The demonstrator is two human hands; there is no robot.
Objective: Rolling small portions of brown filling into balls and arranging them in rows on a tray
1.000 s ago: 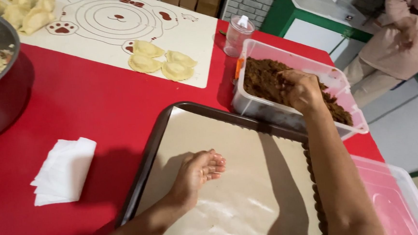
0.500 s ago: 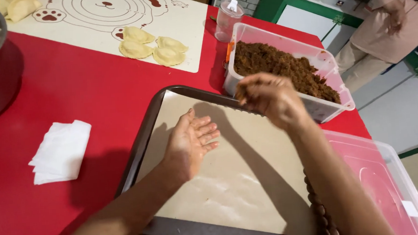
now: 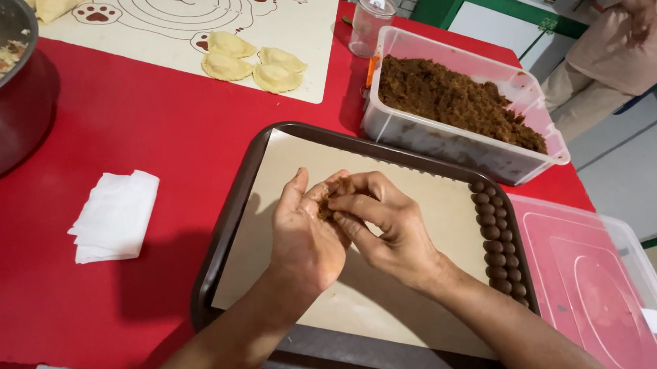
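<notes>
Left hand (image 3: 305,235) and right hand (image 3: 388,226): pressed together, pinching one brown lump (image 3: 328,203) between fingertips, above the paper-lined tray (image 3: 231,213). Right of grip: two columns of brown balls (image 3: 497,239). Beyond: one clear tub (image 3: 447,135) of brown crumbs; three pastries (image 3: 254,60). Left: one folded napkin (image 3: 115,215). Lump coarse, mostly hidden.

1 view only, from the camera on my head. It looks steeply down and slightly forward, close over my left hand (image 3: 305,235) and right hand (image 3: 388,226), tray (image 3: 233,236) centred, red table (image 3: 150,127) running to the far edge.
</notes>
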